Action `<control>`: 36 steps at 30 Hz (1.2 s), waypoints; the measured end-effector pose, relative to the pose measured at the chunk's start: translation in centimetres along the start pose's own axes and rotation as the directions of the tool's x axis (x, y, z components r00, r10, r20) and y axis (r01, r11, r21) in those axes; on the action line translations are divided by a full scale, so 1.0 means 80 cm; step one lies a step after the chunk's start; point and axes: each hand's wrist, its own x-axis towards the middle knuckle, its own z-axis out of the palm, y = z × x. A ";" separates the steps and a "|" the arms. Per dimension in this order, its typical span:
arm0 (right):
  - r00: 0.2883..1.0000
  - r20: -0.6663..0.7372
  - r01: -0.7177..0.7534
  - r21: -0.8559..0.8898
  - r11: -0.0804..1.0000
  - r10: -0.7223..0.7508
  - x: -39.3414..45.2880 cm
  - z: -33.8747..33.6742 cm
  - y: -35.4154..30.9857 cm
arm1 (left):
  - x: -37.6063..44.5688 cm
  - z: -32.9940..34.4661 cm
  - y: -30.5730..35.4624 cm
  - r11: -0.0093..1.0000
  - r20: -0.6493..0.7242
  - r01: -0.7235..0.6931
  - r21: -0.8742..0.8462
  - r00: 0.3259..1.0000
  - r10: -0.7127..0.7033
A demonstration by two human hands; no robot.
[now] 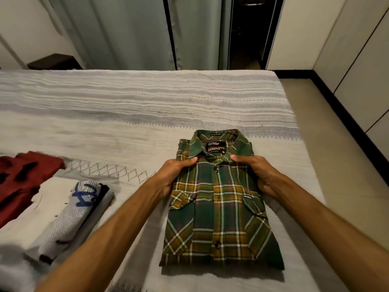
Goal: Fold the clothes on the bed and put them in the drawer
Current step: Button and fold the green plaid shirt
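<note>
I hold a folded green and yellow plaid shirt [216, 199] with both hands, right of the frame's centre. My left hand [175, 175] grips the shirt's left edge just below the collar, thumb lying on top of the fabric and fingers curled under it. My right hand [255, 174] grips the right edge at the same height, thumb on top and fingers tucked beneath. The shirt lies front up between my hands, collar pointing toward the top of the frame, buttons down its middle, its lower half stretching toward the bottom of the frame. It rests on a bed [126, 114] covered with a pale striped spread that fills most of the frame.

At the left edge of the frame lie other clothes: a dark red garment [23, 175], and just below it a white garment [50, 197] with a grey striped garment [69, 213] bearing blue marks on top of it. Grey-green curtains [126, 32] hang across the top of the frame.
</note>
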 end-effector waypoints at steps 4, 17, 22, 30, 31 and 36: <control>0.943 -0.203 0.218 -0.219 0.951 -0.263 -0.049 -0.020 0.013 | -0.039 -0.023 -0.011 0.990 -0.090 -0.140 0.028 0.986 0.142; 0.692 0.504 0.331 -0.858 -0.393 -0.517 -0.204 0.004 0.167 | -0.157 0.000 -0.154 -0.452 0.499 -0.293 0.843 0.741 0.449; 0.759 0.502 0.354 -0.852 -0.385 -0.414 -0.233 0.024 0.115 | -0.192 0.023 -0.111 -0.380 0.424 -0.264 0.886 0.794 0.435; 0.680 0.574 0.647 -0.762 0.005 -0.456 -0.406 0.018 -0.099 | -0.394 0.027 0.053 -0.205 0.486 -0.483 0.851 0.578 0.655; 0.678 0.556 0.661 -0.747 0.068 -0.480 -0.436 0.016 -0.124 | -0.428 0.029 0.079 -0.172 0.489 -0.517 0.839 0.575 0.656; 0.665 0.638 0.744 -0.615 0.262 -0.389 -0.551 0.005 -0.198 | -0.552 0.040 0.157 0.001 0.518 -0.609 0.793 0.675 0.526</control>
